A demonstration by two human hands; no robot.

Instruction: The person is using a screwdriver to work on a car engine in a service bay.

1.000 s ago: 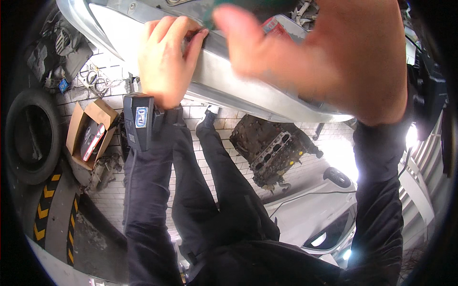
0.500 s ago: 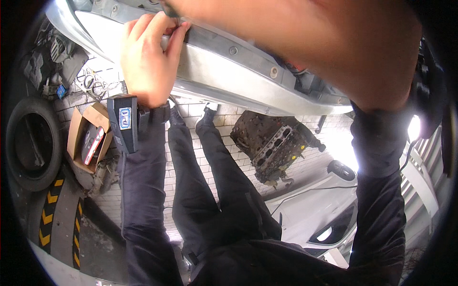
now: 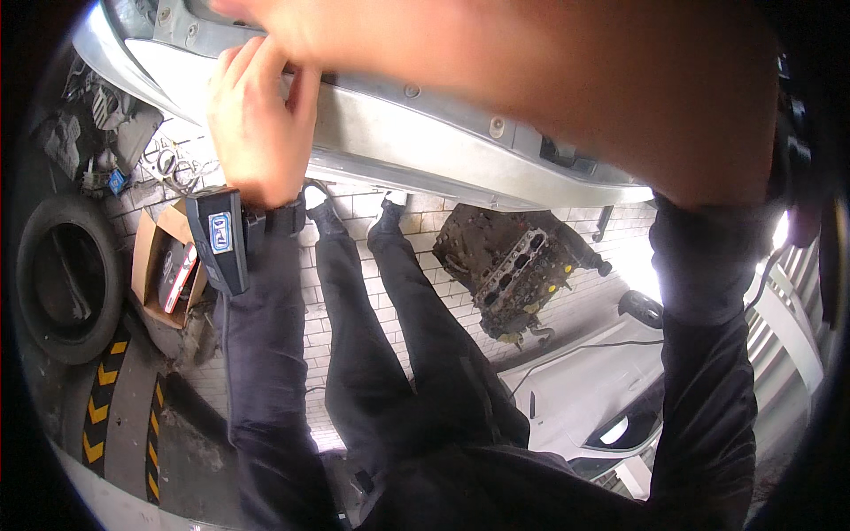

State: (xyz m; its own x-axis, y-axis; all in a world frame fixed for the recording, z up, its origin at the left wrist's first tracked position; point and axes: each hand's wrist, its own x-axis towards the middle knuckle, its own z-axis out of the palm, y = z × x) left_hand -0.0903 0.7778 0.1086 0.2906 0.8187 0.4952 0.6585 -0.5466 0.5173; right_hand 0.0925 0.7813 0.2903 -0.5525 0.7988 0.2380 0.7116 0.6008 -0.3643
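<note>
Out at nine o'clock, a dark tyre (image 3: 34, 279) lies on the floor, and just inboard of it sits an open cardboard box (image 3: 144, 265). Up to between ten and eleven, here's the left hand (image 3: 257, 124), fingers bent at the edge of the silver car panel (image 3: 398, 124), fingertips tucked from sight, so whether they pinch anything I cannot tell. At eleven comes the right hand (image 3: 305, 31), blurred, crossing in front of the left, its fingers partly cut by the upper rim; whether it grasps anything, no telling. The panel itself sweeps from ten round past two, and the step in hand looks like close work along its upper edge. The next move, I'd judge, calls for a steady left hand while the right finds its spot. Over at three, a grimy engine block (image 3: 500, 265) rests on the tiles; at four, a white car (image 3: 575, 380).
</note>
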